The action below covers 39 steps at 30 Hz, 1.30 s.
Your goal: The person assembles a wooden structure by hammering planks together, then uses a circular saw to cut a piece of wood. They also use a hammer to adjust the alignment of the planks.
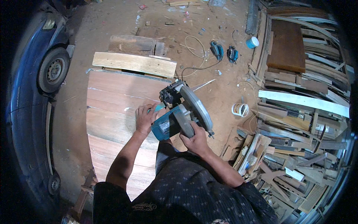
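A teal and black circular saw [166, 125] with a grey blade guard sits over the right edge of a panel of joined wooden boards [112, 99]. My right hand [195, 140] is wrapped round the saw's rear handle. On the saw's left side my left hand [144, 120] is bent over the boards, its fingers curled against a teal part of the saw. The saw hides part of those fingertips and the panel edge beneath it. A lighter curved plank [134, 64] lies across the panel's far end.
A blue car [31, 100] stands at the left. Two teal power tools [216, 50] and a yellowish hose lie on the dirt floor ahead. A teal tin [252, 42] and a white bucket [239, 109] stand to the right, before stacked timber offcuts [291, 123].
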Tool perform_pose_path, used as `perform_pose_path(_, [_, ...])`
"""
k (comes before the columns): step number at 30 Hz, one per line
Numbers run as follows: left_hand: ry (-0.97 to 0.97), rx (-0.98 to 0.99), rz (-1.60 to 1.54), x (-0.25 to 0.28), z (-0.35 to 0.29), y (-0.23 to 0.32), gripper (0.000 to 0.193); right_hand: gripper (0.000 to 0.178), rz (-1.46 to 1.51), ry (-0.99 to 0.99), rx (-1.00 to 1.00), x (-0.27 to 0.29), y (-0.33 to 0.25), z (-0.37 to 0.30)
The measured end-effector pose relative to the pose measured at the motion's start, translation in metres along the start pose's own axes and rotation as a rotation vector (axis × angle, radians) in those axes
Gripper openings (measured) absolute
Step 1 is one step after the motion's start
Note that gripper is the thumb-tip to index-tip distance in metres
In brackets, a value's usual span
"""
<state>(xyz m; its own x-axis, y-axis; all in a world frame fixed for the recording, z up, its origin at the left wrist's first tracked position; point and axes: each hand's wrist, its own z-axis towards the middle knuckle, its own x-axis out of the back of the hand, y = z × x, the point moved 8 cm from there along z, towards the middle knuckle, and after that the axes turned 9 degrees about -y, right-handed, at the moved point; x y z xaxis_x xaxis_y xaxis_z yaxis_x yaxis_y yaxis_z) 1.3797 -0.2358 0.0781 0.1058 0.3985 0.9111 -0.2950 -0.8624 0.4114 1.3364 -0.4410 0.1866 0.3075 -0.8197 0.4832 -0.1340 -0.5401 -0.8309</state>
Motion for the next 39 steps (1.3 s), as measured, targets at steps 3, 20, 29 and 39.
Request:
perform_pose_path(3, [0.013,-0.024,-0.003,0.003,-0.001,0.003,0.054,0.039,-0.028,0.018,0.034,0.0,-0.001,0.006])
perform_pose_path(20, [-0.022,0.303,-0.124,-0.006,-0.019,-0.025,0.037,0.052,-0.007,0.082,0.002,0.077,0.014,-0.019])
perform_pose_path(29, [0.278,0.656,0.072,0.005,-0.028,-0.06,0.037,0.06,-0.08,-0.072,-0.332,0.183,0.267,0.037])
perform_pose_path(39, [0.387,0.901,-0.04,-0.034,-0.038,-0.078,0.042,0.055,-0.828,-0.672,-0.591,0.084,0.797,0.244])
